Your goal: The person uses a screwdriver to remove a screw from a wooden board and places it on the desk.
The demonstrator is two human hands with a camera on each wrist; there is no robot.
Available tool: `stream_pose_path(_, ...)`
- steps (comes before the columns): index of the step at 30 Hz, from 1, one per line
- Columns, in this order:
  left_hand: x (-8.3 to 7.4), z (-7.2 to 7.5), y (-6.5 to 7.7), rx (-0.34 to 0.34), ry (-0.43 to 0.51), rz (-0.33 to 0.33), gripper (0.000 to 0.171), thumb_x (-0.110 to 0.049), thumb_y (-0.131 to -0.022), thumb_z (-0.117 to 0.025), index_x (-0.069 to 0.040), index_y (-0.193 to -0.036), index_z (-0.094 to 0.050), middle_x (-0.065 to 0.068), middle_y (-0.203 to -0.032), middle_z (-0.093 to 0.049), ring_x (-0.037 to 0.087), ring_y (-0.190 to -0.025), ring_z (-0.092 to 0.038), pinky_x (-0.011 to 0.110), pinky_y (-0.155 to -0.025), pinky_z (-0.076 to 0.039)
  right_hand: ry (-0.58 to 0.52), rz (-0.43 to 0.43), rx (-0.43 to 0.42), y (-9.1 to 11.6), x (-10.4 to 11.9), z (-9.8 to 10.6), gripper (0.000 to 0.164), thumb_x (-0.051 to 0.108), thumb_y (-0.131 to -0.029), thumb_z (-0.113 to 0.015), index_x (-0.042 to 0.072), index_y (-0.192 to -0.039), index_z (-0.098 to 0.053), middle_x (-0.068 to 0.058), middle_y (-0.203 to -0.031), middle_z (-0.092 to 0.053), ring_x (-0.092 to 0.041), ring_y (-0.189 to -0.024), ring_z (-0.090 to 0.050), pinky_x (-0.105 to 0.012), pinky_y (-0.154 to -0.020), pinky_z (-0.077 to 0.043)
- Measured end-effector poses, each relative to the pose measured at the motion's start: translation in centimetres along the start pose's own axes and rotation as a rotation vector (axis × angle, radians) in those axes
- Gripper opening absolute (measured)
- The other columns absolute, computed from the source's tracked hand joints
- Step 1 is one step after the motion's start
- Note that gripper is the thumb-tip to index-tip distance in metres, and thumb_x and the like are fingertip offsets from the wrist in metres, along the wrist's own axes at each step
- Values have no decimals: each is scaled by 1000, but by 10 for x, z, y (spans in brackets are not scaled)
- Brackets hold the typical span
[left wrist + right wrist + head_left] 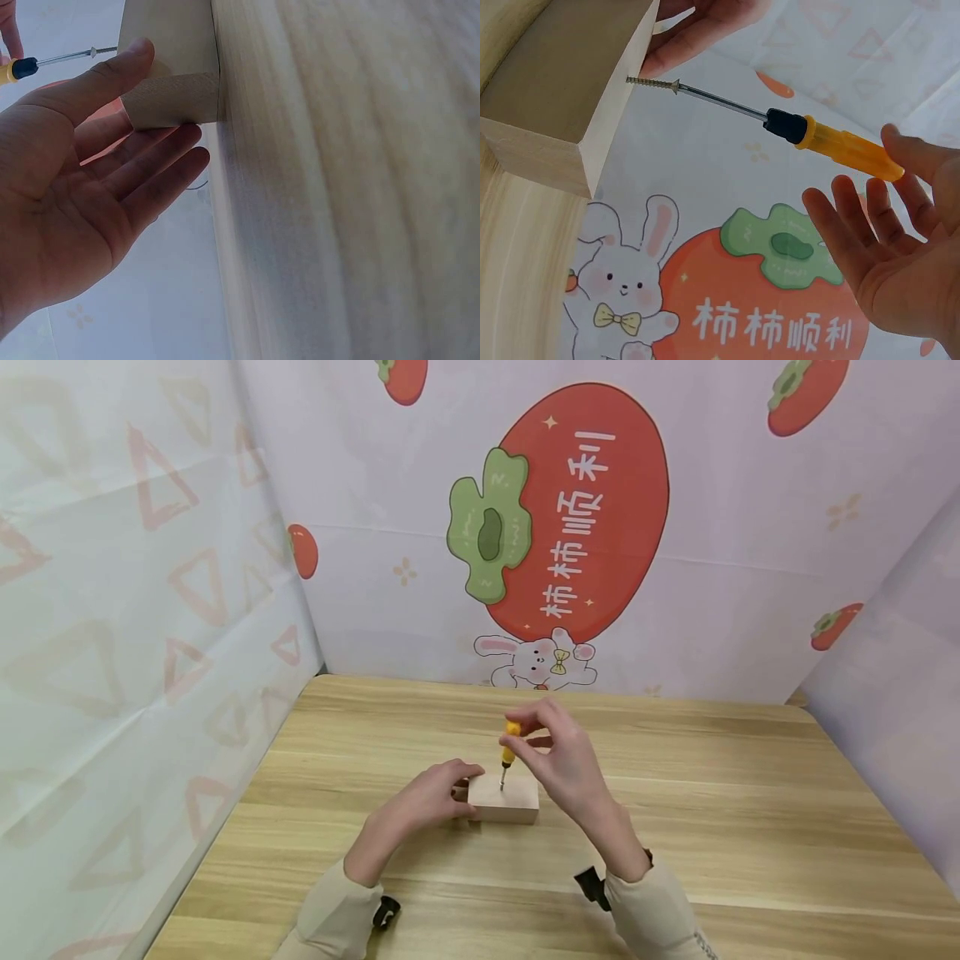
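Observation:
A pale wooden block [506, 810] lies on the table in the head view. My left hand [423, 795] holds its left end, thumb on the near side and fingers at the far side; in the left wrist view the thumb presses close to the block's edge. A screw [652, 82] stands upright with its point in the block's top face, much of its thread showing. On its head sits the tip of a screwdriver [832, 142] with a yellow handle and black collar. My right hand [566, 764] pinches the handle's upper end between thumb and index finger, the other fingers spread loosely.
The wood-grain table [750, 810] reaches back to a printed cloth [375, 610] with a large persimmon and a rabbit. Another cloth [135, 652] hangs along the left side. Black straps [386, 912] sit at both sleeve cuffs.

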State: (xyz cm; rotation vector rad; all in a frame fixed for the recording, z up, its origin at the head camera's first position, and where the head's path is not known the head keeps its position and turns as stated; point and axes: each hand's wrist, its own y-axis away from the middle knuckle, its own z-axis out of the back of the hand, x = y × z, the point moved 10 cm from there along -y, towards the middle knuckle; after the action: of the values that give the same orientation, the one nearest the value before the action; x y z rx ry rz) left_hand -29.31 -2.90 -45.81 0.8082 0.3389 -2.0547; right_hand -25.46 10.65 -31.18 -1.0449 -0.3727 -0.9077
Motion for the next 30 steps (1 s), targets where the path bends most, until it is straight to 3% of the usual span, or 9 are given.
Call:
stream_pose_path(6,1,0,0,-1,-2,0,54,-18,-84,-80,-5,-132,-61,10,-123,-65,26,-116,-64,44,-101,-50,22,-3,-19,-1,3,3,28,5,-81,-81,9,-107,-70,-4,-98,-64,-15,-82,-68,-25,-67,-60)
stream_pose_path(19,0,-1,1,7,9,5,54,-17,-84,-80,-5,-133,-60,10,-122,-65,26,-116,-64,43,-101,-51,-30,-45,80,-4,1,-4,29,2,-86,-75,11,-113,-71,-3,-106,-67,-17,-95,-69,-26,-72,-60)
stream_pose_path(25,1,-1,1,7,9,7,55,-18,-84,-80,-6,-134,-60,10,-124,-65,26,-116,-64,43,-101,-50,-22,-17,29,-2,1,-3,26,5,-82,-80,9,-107,-72,-4,-96,-61,-14,-82,-60,-29,-64,-61)
stream_pose_path(30,2,-2,0,6,16,7,54,-18,-85,-80,-6,-134,-60,10,-125,-64,25,-117,-64,43,-101,-51,18,9,7,-3,4,2,26,2,-82,-80,8,-106,-73,-3,-93,-63,-13,-78,-62,-26,-63,-60)
